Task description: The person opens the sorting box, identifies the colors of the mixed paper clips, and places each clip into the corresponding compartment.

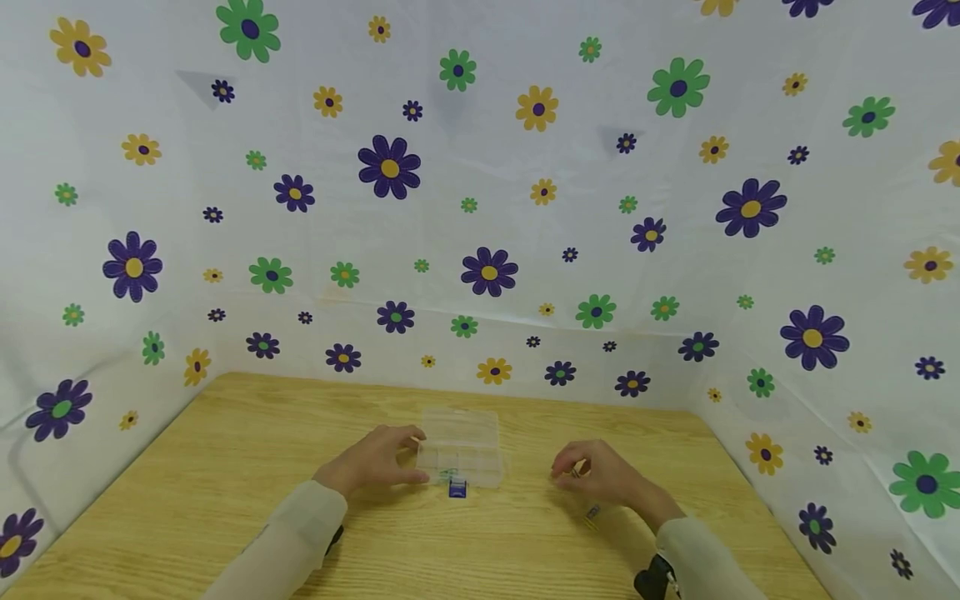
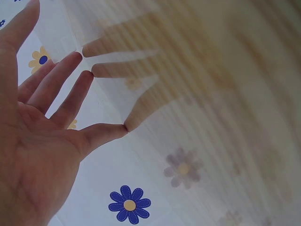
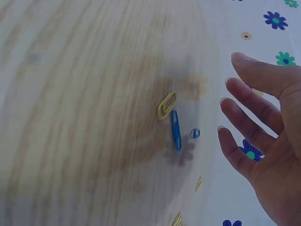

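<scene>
A clear plastic box (image 1: 459, 467) with its lid raised at the back stands on the table, small greenish pieces in a front compartment. My left hand (image 1: 382, 460) is at the box's left side, its fingers spread; in the left wrist view the fingertips (image 2: 87, 74) rest on the tabletop. Just before the box lies a small blue clip-like piece (image 1: 457, 488). My right hand (image 1: 600, 473) hovers to the right of the box, fingers loosely bent and holding nothing. Near it, a yellow paper clip (image 3: 167, 106) and a blue paper clip (image 3: 176, 130) lie on the table.
More small clips, one bluish (image 3: 195, 133) and some yellow (image 3: 177, 219), lie around there. The wood-grain table (image 1: 450, 554) is enclosed at the back and sides by white flower-printed sheets (image 1: 480, 225).
</scene>
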Demonstrator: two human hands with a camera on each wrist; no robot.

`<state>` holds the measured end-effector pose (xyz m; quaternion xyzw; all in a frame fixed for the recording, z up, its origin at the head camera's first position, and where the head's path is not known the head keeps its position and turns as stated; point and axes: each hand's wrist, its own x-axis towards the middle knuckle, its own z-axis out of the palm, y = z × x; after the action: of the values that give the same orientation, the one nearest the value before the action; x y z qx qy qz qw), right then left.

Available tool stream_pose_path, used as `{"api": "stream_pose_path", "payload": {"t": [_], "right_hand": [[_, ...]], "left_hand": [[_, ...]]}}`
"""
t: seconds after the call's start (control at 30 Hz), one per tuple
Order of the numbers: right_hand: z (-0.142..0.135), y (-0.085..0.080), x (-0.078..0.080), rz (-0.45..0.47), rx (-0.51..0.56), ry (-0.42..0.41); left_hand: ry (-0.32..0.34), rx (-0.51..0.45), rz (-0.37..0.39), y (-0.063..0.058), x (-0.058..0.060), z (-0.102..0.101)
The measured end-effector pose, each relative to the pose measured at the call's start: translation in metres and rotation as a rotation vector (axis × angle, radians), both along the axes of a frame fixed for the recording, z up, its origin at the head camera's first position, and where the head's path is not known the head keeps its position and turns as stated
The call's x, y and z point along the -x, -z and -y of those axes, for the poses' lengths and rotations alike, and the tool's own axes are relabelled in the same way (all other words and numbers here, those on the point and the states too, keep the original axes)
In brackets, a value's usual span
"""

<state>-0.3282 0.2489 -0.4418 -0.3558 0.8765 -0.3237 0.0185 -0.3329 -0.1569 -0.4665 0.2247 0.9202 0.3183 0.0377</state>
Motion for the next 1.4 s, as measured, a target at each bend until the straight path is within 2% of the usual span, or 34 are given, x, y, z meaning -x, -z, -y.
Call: {"api": "stream_pose_path", "payload": {"t": [0.5, 0.87, 1.13, 1.4], "right_hand": [[-0.028, 0.005, -0.013, 0.050, 0.063, -0.029], [-0.038, 0.008, -0.019, 0.086, 0.013, -0.002], [-0.045, 0.011, -0.018, 0.082, 0.022, -0.012], [-0.051, 0.015, -0.015, 0.012, -0.068, 0.004]], "left_hand": [[0.001, 0.016, -0.010, 0.004, 0.004, 0.000], [0.013, 0.020, -0.022, 0.003, 0.003, 0.001], [0.003, 0.030, -0.024, 0.004, 0.006, 0.000], [0.028, 0.016, -0.030, 0.004, 0.006, 0.001]]}}
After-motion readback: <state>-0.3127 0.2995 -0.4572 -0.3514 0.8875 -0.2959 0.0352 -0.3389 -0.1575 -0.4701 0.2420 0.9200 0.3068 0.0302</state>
